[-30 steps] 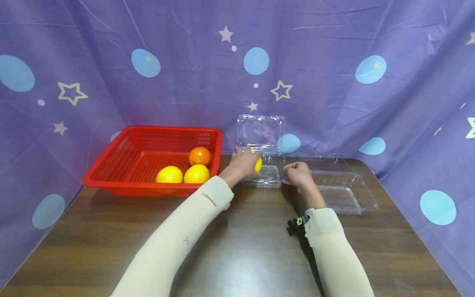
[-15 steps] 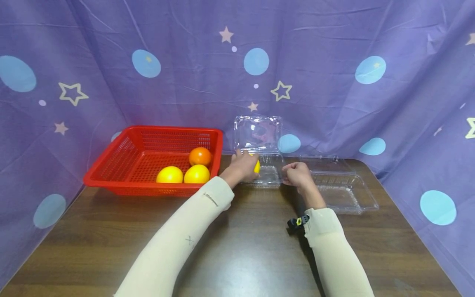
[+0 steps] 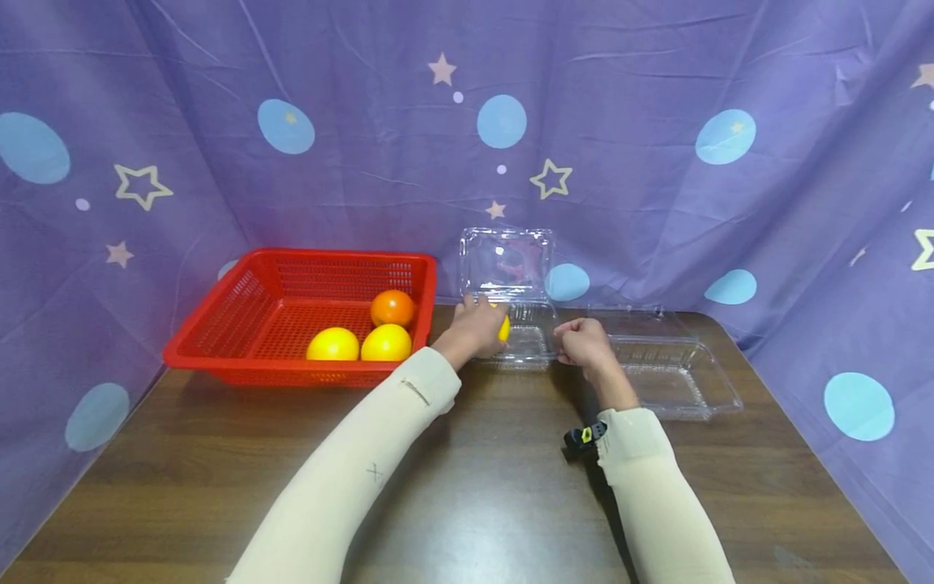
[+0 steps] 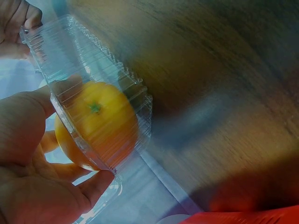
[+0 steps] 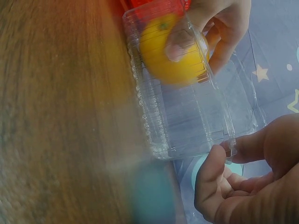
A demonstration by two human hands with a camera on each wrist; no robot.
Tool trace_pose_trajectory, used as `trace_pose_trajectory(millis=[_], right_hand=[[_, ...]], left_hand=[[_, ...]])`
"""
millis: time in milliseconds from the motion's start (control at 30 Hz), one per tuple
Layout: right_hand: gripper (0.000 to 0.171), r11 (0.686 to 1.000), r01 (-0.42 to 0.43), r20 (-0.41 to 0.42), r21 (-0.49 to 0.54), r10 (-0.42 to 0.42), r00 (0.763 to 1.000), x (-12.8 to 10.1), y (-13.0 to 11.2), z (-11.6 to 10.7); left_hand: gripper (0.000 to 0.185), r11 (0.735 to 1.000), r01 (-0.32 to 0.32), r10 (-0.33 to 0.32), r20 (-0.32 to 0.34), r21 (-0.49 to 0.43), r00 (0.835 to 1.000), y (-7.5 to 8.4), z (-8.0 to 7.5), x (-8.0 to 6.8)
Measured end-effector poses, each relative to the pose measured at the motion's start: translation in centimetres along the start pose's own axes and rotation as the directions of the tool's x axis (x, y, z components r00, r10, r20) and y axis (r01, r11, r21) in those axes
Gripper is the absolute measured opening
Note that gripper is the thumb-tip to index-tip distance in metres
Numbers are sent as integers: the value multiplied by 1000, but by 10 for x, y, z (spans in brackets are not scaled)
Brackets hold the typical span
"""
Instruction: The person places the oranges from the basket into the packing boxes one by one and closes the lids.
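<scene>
An open clear clamshell container (image 3: 527, 344) stands at the back of the table, its lid (image 3: 506, 261) upright. My left hand (image 3: 487, 326) reaches into its left end with its fingers curled round a yellow fruit (image 3: 504, 328). In the left wrist view the fruit (image 4: 99, 125) sits low inside the ribbed tray (image 4: 74, 56). My right hand (image 3: 567, 341) pinches the container's right front corner. In the right wrist view its thumb and fingers (image 5: 219, 161) grip the tray's rim (image 5: 196, 116), and the fruit (image 5: 163, 51) lies at the far end.
A red basket (image 3: 219, 341) at the back left holds two yellow fruits (image 3: 332, 345) and an orange one (image 3: 392, 308). A second open clear clamshell (image 3: 674, 377) lies to the right. Purple cloth (image 3: 657, 203) walls the table's back and sides.
My left hand and the fruit have moved slightly left and down into the tray. The container and its lid have shifted a little left. My right hand has stayed put.
</scene>
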State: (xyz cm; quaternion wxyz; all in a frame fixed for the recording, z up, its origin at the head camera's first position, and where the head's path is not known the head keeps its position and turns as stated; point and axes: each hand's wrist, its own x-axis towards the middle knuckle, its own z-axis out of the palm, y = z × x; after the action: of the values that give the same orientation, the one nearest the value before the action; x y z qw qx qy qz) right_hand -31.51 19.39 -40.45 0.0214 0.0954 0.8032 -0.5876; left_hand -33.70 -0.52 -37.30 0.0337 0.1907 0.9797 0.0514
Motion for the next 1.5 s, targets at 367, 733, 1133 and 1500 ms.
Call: trace_pose_trajectory(millis=[367,733,1133,1500], right_hand=[[20,1000,3,4,2,-3,1000,1,0,0],[23,1000,6,4,-8,-6,1000,1,-3,-1],[17,1000,12,8,0,-13,1000,-3,-3,-1],[23,1000,-1,4,-13,1,1000,2,-1,0]], left_hand=[[76,999,-1,1,-2,36,1000,1,5,3],[77,1000,-3,3,-14,28,1000,1,3,3],[74,1000,-11,11,-25,18,1000,0,6,2],[75,1000,-1,2,-28,29,1000,-1,8,4]])
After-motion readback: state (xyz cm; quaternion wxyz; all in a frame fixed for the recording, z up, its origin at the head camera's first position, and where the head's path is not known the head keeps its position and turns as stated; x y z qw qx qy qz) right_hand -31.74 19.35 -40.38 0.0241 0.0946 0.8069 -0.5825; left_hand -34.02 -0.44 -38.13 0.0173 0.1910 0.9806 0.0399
